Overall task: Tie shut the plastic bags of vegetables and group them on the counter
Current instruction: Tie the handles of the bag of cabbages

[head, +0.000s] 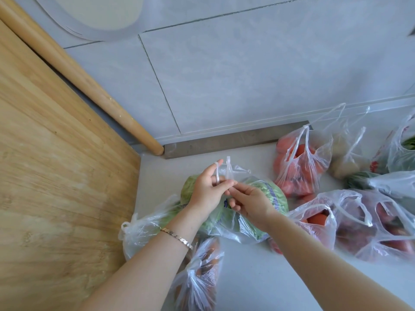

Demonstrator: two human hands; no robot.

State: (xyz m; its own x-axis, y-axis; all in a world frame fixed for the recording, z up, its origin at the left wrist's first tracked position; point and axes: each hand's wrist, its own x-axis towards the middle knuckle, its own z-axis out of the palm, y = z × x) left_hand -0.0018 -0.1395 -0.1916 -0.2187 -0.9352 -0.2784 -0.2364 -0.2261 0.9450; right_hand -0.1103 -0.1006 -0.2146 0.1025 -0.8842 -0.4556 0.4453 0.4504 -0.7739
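Pinching the twisted handles of the cabbage bag, both hands meet just above it near the middle of the white counter. The left hand has one handle looped over its raised index finger, with the thumb and other fingers curled in against the plastic. The right hand grips the cabbage bag by the other handle between thumb and forefinger, its remaining fingers bent loosely underneath. A gold bracelet sits on the left wrist. The bag's mouth is not yet knotted.

From the cabbage bag, a knotted bag of leafy greens lies touching it at 8 o'clock, and a carrot bag lies near at 6 o'clock. A tomato bag stands at 2 o'clock with its handles up and open. Beyond it, also at 2 o'clock, is a potato bag. At 3 o'clock lie a smaller tomato bag and a larger bag of red vegetables, touching each other.

A wooden cutting board fills the 9 o'clock side, and a rolling pin leans along the tiled wall at 11 o'clock.
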